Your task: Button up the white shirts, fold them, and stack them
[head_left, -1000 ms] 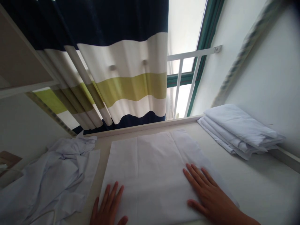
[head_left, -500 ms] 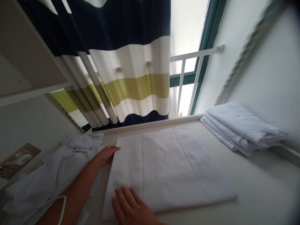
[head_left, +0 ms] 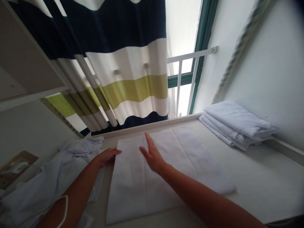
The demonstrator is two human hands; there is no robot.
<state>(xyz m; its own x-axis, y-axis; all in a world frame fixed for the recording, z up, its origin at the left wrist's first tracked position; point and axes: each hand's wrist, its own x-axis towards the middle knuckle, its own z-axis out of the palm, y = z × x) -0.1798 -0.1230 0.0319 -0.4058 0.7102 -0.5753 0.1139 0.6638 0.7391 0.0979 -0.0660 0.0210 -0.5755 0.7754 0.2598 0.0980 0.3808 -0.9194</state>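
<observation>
A white cloth (head_left: 128, 186), folded into a broad flat piece with two lengthwise creases, lies on the white surface in front of me. At its left edge, my left hand (head_left: 108, 156) pinches the fabric, thumb on top and fingers underneath, partly hidden. Over the crease nearest that edge is my right hand (head_left: 153, 155), open, with its thumb apart from the outstretched fingers. Whether it presses on the cloth or hovers just above, I cannot tell. The right forearm covers part of the cloth's lower right.
Crumpled white cloth (head_left: 59, 171) lies at the left, beside a wall socket with a plug (head_left: 17, 167). A stack of folded white cloths (head_left: 237, 123) sits at the back right against the wall. A striped curtain (head_left: 135, 88) and white window railing (head_left: 192, 57) stand behind.
My right hand has moved from the cloth's near left corner up to the far part of the crease, turning onto its edge. The left hand keeps its hold. The view has shifted slightly.
</observation>
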